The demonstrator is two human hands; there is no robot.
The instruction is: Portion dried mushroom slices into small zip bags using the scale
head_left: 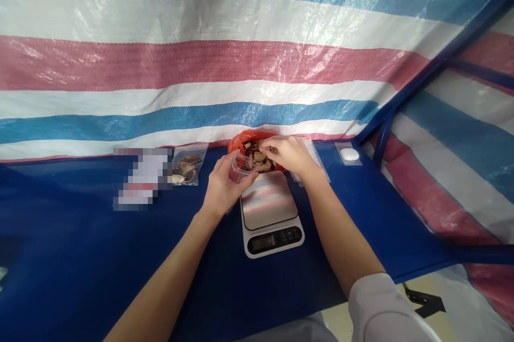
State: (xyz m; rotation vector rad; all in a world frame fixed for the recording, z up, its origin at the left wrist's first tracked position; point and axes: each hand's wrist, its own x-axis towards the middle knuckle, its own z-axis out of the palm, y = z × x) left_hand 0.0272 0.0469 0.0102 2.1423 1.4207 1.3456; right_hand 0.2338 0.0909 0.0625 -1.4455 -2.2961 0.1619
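My left hand (223, 183) is closed around a small clear plastic cup (240, 167), tilted beside the opening of a red plastic bag (236, 142). Brown and pale dried slices (262, 162) fill the bag, which stands behind a kitchen scale (270, 204). Over the right side of the bag, my right hand (292, 157) reaches in with its fingers bent together at the slices. What its fingertips pinch is too small to make out. The scale has a shiny metal plate with nothing on it, and its display looks dark.
A clear zip bag (187, 164) with several brown and pale pieces lies left on the blue table (100, 256), near a blurred-out paper (144, 179). Right of the bag are a clear plastic sleeve (317, 159) and a white round object (349, 154) on clear film. Striped tarpaulin (201, 63) hangs behind.
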